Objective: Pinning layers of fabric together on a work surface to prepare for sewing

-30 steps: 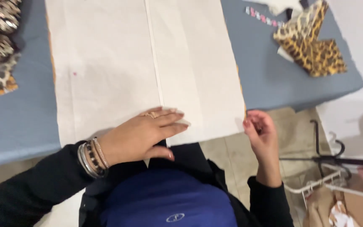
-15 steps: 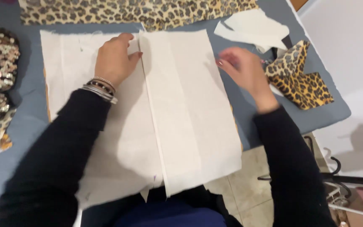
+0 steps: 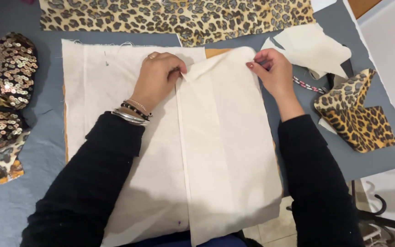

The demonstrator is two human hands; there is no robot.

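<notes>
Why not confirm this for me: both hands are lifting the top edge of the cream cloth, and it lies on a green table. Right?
Not quite. The head view shows the table is grey, not green. The rest holds: the left hand and right hand are lifting the top edge of the cream cloth.

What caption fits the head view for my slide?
Both hands, left hand and right hand, lift the top edge of cream fabric on a grey table.

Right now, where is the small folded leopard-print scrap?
In the head view the small leopard-print scrap lies on the grey table at the right, beyond the right hand, just below the loose cream offcut.
</notes>
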